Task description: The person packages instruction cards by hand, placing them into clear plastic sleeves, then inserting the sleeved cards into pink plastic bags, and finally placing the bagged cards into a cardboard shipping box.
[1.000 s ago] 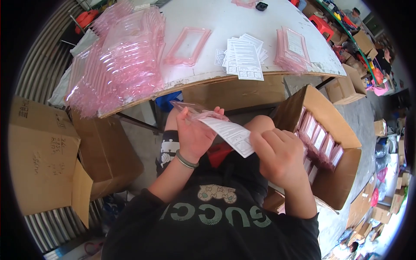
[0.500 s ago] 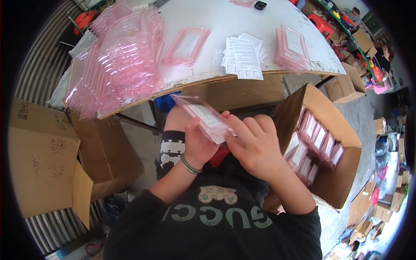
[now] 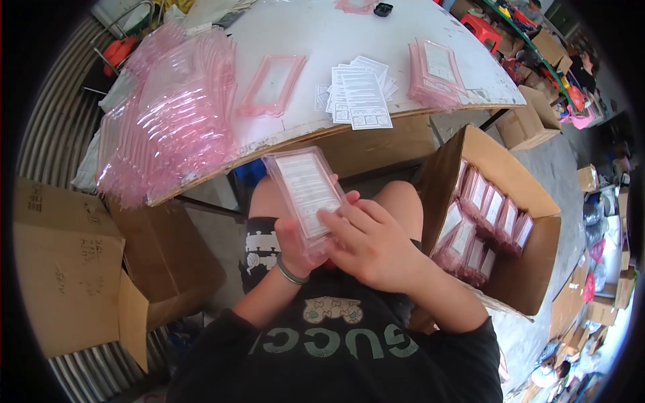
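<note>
The pouch, a printed sheet inside, sits over the lap with its long axis running from near to far-left, its near end clamped between the left hand beneath and the right hand fingers pressing on top.

Bright, even daylight; the white table top glares at its far edge, with soft shadow beneath its near edge. Strong fisheye bending and black vignette at every corner; centre sharp.
</note>
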The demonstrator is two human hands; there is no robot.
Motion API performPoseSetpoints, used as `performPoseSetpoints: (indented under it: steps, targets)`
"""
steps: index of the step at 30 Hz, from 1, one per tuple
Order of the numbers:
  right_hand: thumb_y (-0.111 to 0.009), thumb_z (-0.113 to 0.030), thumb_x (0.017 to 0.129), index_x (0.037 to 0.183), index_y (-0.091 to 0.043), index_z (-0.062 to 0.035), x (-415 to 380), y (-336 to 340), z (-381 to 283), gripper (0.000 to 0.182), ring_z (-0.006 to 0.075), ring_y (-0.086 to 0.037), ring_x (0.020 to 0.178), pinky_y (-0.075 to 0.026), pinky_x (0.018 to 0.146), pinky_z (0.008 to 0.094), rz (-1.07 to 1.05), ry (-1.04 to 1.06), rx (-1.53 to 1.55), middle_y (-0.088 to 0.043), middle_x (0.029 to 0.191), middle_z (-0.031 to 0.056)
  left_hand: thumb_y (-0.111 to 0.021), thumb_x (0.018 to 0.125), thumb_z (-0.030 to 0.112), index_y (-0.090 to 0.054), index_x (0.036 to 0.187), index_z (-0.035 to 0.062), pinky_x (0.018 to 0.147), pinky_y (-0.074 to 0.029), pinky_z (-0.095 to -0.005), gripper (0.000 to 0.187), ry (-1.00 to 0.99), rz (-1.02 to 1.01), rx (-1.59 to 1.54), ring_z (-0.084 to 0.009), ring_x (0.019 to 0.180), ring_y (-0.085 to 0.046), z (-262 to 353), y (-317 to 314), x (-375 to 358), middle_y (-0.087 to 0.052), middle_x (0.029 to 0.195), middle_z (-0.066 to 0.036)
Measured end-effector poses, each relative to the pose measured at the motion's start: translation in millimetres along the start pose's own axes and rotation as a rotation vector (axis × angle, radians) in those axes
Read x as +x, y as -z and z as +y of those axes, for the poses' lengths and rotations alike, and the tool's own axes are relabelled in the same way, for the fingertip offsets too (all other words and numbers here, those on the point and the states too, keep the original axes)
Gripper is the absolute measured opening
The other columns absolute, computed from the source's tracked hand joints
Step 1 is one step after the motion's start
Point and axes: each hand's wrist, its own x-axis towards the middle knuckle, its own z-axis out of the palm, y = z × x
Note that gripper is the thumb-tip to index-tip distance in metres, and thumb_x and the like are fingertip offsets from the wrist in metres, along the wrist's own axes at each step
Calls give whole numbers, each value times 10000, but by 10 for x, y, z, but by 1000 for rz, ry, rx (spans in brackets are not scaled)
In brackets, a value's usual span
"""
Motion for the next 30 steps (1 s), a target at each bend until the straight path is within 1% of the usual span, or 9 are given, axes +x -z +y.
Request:
performPoseSetpoints:
  steps: [7,10,12,14,16,20,22,24,30]
  targets:
    - [-815,-233,721,1351,-542,-8,-455,323,-184,723,381,-484,1273,-367,1057,476,59,-354,435,-481,1415,241,-812,661,519,-224,1525,35,1160,-340,-509,1152,238,-49,140,-416,1382,-389,-177,-286,2,-296,1523,-292]
    - [-746,-212,855,1396,-474,15,-1039,519,-127,647,248,-541,1180,-420,993,376,438,-755,769,-520,1367,184,-858,648,508,-148,1531,-38,1133,-370,-515,1257,575,-97,37,-457,1409,-328,-128,-275,-34,-283,1531,-295]
    - [-693,-167,924,1384,-480,16,-1226,299,-127,539,156,-599,1061,-483,890,300,776,-1193,1020,-588,1280,134,-818,764,418,-281,1500,-43,1066,-446,-447,1021,728,-90,-62,-369,1328,-468,-262,-403,46,-442,1449,-263]
    - [-671,-107,930,1298,-547,-10,-1330,116,-156,401,67,-609,879,-478,730,222,779,-1206,1412,-669,1094,51,-768,840,316,-410,1430,-47,993,-482,-382,781,715,-201,452,-273,1185,-567,-380,-17,-18,-576,1303,-214]
    - [-676,-90,912,1103,-642,-65,-1512,83,-62,196,47,-581,769,-440,660,203,1170,-1369,1190,-660,882,-28,-663,940,133,-599,1261,-47,851,-510,-270,374,651,-368,1038,-115,913,-640,-375,-43,89,-720,1010,-94]
    - [-663,-131,920,1000,-672,-64,-2737,663,721,104,31,-485,591,-371,513,222,1197,-1524,615,-634,750,-29,-598,977,78,-586,1272,-38,883,-506,-272,317,136,-61,1277,-162,959,-661,-89,-182,361,-706,1049,-109]
    - [-682,-241,862,1036,-696,21,-4113,433,1313,315,205,-658,671,-524,623,349,994,-1790,65,-730,921,86,-598,977,70,-576,1295,-31,936,-487,-291,335,-191,114,1529,-167,1033,-639,259,-170,563,-683,1127,-121]
    - [-643,-273,837,1069,-704,11,-4816,213,1524,372,331,-707,894,-549,775,420,391,-1999,-376,-735,955,176,-583,981,51,-569,1306,-37,984,-460,-297,337,-383,158,1520,-171,1123,-601,666,65,746,-646,1217,-130]
    - [-586,-275,828,1081,-699,8,-5060,-736,1691,396,422,-653,1060,-512,932,464,309,-2347,-290,-679,1096,264,-575,974,16,-555,1310,-47,1016,-449,-315,343,-447,255,1654,-196,1185,-579,1037,22,833,-614,1285,-144]
